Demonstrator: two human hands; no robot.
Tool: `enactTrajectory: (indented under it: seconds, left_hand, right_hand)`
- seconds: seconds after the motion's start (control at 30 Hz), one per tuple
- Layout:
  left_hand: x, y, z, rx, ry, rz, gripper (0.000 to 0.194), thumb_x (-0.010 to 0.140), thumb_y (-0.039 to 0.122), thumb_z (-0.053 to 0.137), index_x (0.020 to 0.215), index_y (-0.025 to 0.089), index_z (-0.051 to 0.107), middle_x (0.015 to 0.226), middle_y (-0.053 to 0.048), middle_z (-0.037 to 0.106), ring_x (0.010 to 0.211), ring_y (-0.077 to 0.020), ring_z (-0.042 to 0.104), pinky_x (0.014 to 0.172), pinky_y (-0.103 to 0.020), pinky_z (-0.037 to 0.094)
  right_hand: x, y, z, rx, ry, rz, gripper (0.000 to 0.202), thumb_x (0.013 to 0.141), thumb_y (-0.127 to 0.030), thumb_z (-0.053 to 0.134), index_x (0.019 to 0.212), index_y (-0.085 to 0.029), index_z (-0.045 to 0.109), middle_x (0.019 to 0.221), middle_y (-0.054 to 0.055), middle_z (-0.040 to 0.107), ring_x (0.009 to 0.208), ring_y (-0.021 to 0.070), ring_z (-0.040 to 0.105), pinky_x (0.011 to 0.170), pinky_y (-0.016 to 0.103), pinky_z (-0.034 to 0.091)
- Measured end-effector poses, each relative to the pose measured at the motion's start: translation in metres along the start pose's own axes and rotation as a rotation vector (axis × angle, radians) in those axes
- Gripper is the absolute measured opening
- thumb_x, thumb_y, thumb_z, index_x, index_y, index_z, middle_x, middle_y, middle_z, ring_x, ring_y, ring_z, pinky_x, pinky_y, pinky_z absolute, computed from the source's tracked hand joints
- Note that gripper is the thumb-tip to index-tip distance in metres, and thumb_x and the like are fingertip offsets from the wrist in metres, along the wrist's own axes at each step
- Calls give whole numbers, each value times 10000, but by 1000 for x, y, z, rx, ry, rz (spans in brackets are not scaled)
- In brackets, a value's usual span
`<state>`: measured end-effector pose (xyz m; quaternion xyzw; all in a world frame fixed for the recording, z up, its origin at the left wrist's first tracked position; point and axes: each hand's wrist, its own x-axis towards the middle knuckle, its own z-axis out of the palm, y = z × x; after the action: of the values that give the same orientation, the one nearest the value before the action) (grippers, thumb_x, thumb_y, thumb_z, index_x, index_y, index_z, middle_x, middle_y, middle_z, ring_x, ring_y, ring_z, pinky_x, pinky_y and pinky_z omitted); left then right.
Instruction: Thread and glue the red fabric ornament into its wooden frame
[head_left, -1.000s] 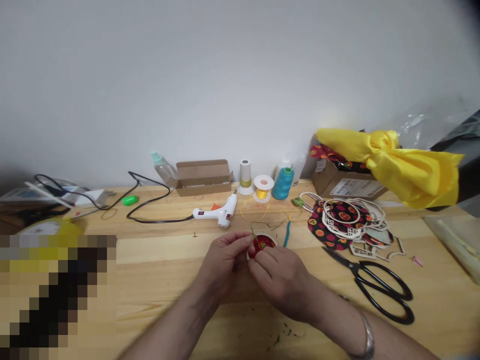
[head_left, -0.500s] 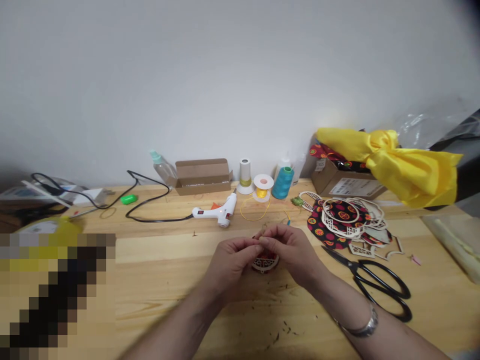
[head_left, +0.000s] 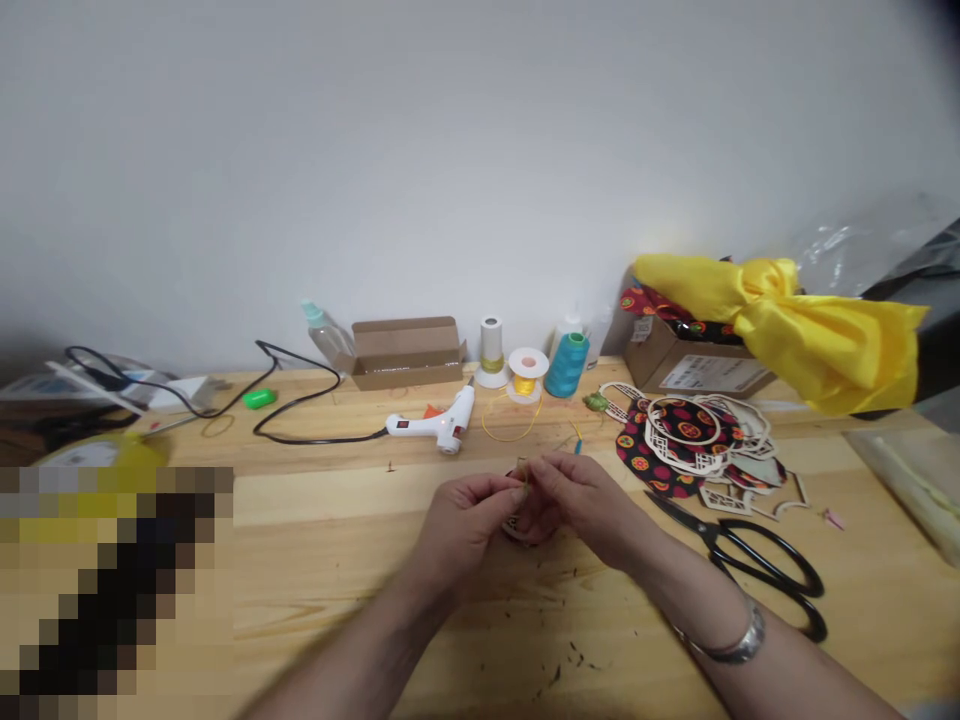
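Observation:
My left hand (head_left: 466, 515) is closed in a pinch on a thin yellowish cord (head_left: 524, 474). Close beside it, the thumb and finger of my right hand (head_left: 583, 497) pinch the same cord. Under the fingertips is a small ornament (head_left: 514, 528) of pale cut-out wood with dark red; my right hand covers much of it. To the right of my right hand lie black-handled scissors (head_left: 765, 545), blades pointing up and left. Beyond my hands are a spool of yellow cord (head_left: 526, 372) and a cone of teal thread (head_left: 567, 366).
A white glue gun (head_left: 442, 424) with a black cable lies behind my left hand. Behind it stands an open cardboard box (head_left: 409, 365). At the right are wooden frames with patterned fabric (head_left: 652, 455) and a box (head_left: 701, 365) topped by yellow cloth (head_left: 832, 335).
My right fingers have shifted slightly and turned down over the ornament, hiding more of its wooden pattern. More of the yellowish cord shows between my fingertips. My left hand has barely moved.

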<state>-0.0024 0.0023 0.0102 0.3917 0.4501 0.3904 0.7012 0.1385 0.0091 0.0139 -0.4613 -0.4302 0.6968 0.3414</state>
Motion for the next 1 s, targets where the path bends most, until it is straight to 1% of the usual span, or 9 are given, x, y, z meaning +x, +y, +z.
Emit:
enactTrajectory:
  seconds: [0.1, 0.17, 0.23, 0.37, 0.63, 0.8, 0.87, 0.93, 1.0]
  left_hand:
    - [-2, 4, 2, 25, 7, -11, 130, 674, 234, 638, 617, 127, 685, 553, -5, 636, 537, -108, 537, 562, -213, 407]
    - [-3, 6, 4, 16, 30, -40, 132, 655, 252, 658, 632, 125, 688, 583, -20, 659, 552, -123, 559, 570, -224, 422]
    - [-3, 6, 4, 7, 59, -58, 148, 627, 273, 684, 642, 126, 687, 600, -25, 669, 560, -133, 567, 568, -230, 429]
    - [-1, 2, 2, 27, 85, -48, 185, 602, 307, 707, 608, 126, 672, 567, -16, 653, 531, -121, 550, 546, -221, 423]
    - [-2, 3, 3, 54, 94, -58, 187, 595, 318, 708, 600, 135, 670, 557, 0, 643, 503, -96, 523, 512, -197, 386]
    - [-3, 9, 3, 114, 118, -28, 154, 627, 288, 680, 613, 135, 672, 457, 38, 560, 389, -45, 392, 428, -174, 313]
    - [-2, 11, 3, 105, 130, -28, 157, 636, 286, 668, 601, 133, 668, 461, 33, 568, 370, -38, 369, 412, -175, 297]
    - [-2, 12, 2, 91, 165, -28, 152, 627, 285, 673, 607, 135, 671, 479, 24, 590, 366, -40, 385, 412, -179, 306]
    - [-2, 12, 1, 75, 190, -14, 144, 619, 286, 681, 642, 143, 681, 528, 9, 626, 403, -59, 451, 439, -187, 347]
  right_hand:
    - [-1, -1, -2, -23, -17, -11, 258, 688, -371, 623, 786, -133, 608, 530, -22, 578, 454, 90, 519, 441, 206, 423]
    - [0, 0, -2, -50, 63, -51, 244, 615, -312, 692, 768, -132, 632, 546, -22, 588, 454, 84, 504, 437, 201, 408]
    - [1, 1, -2, -80, 149, -109, 193, 587, -269, 709, 709, -133, 649, 584, -10, 613, 492, 92, 519, 477, 214, 421]
    - [1, 0, -2, -161, 204, -217, 48, 624, -187, 655, 605, -148, 635, 585, -16, 611, 545, 99, 527, 534, 217, 431]
    - [1, 3, -2, -459, 266, -336, 90, 694, -165, 564, 604, -161, 565, 574, -25, 569, 549, 104, 505, 522, 207, 400]
    - [2, 4, -7, -614, 282, -388, 122, 741, -182, 527, 621, -166, 544, 573, -23, 555, 561, 109, 495, 528, 209, 379]
    - [2, 3, -9, -674, 306, -410, 135, 749, -185, 522, 616, -168, 534, 570, -22, 550, 562, 112, 493, 531, 213, 373]
    - [2, 1, -11, -725, 325, -437, 148, 757, -184, 511, 610, -171, 525, 570, -20, 550, 563, 115, 495, 534, 216, 369]
    - [3, 1, -13, -771, 351, -463, 156, 767, -189, 501, 613, -175, 517, 577, -18, 553, 563, 117, 495, 534, 219, 361]
